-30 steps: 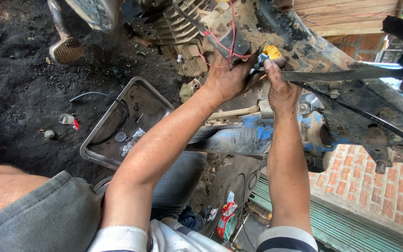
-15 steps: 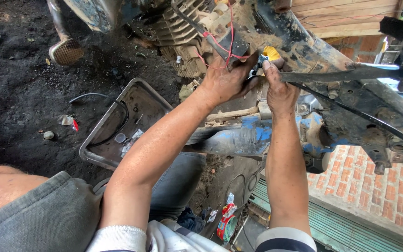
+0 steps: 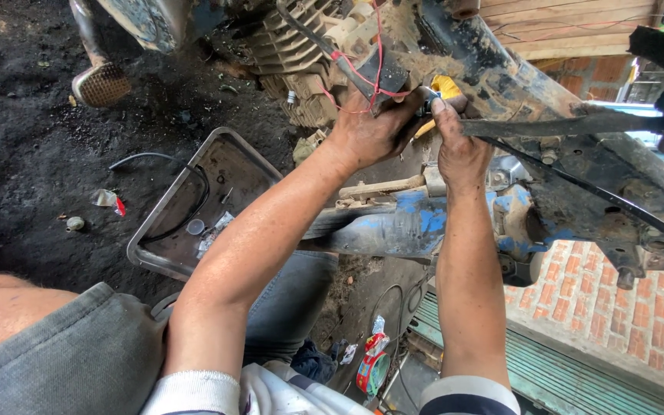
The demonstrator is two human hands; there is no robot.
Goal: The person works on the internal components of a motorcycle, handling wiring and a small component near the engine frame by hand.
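Both arms reach up to the underside of a grimy motorcycle frame (image 3: 501, 77). My left hand (image 3: 370, 131) is curled around a dark part bound with red wire (image 3: 363, 77), just below the finned engine (image 3: 301, 46). My right hand (image 3: 459, 150) pinches a small metal piece next to a yellow-handled tool (image 3: 443, 84) at the frame tube. Greasy fingers of the two hands nearly touch. What exactly the fingertips grip is hidden.
A dirty metal tray (image 3: 155, 246) with a black hose and small parts lies on the oily ground at left. A footpeg (image 3: 101, 83) hangs at upper left. A blue-painted swingarm (image 3: 401, 227) crosses below the hands. Red brick paving (image 3: 639, 315) and a green grate lie at right.
The hands keep their place on the frame; the view has shifted slightly, and the fingers have worked a little at the same spot.
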